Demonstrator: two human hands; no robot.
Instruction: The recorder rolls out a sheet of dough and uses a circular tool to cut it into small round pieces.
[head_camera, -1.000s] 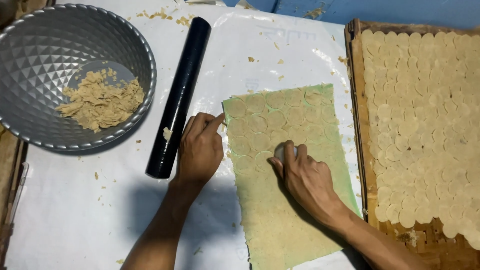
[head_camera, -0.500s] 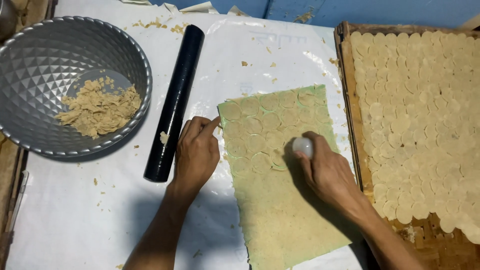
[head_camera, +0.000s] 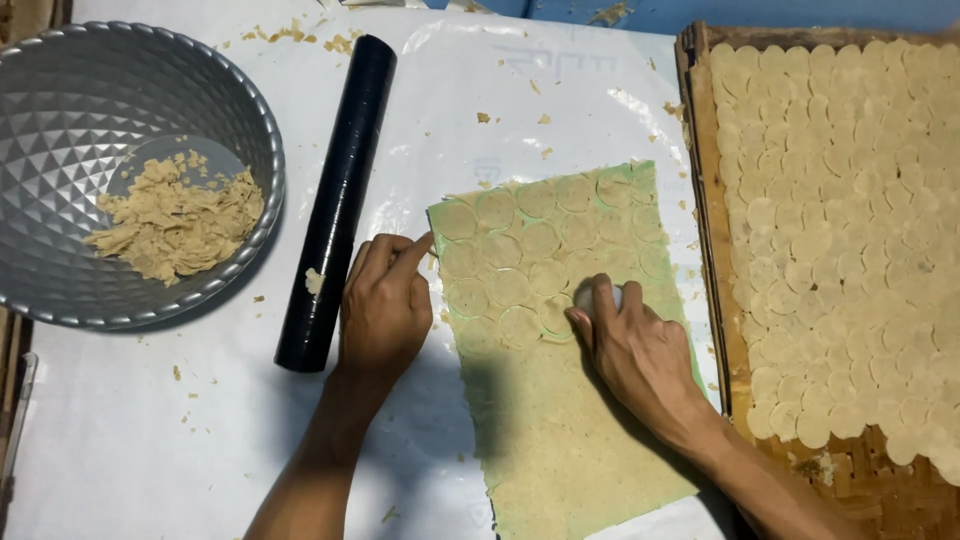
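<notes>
Dough sheet (head_camera: 560, 400) is lying under both our hands, and we are pinning its edge with the flat, empty left hand (head_camera: 385, 310) while gripping a small round cutter (head_camera: 597, 297) in the right hand (head_camera: 640, 355), risking overlapping cuts.

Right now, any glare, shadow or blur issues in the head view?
Head view: sharp overall; soft glare on the white sheet and metal bowl; both forearms cast shadows across the dough sheet; the cutter under the right hand is mostly hidden.
</notes>
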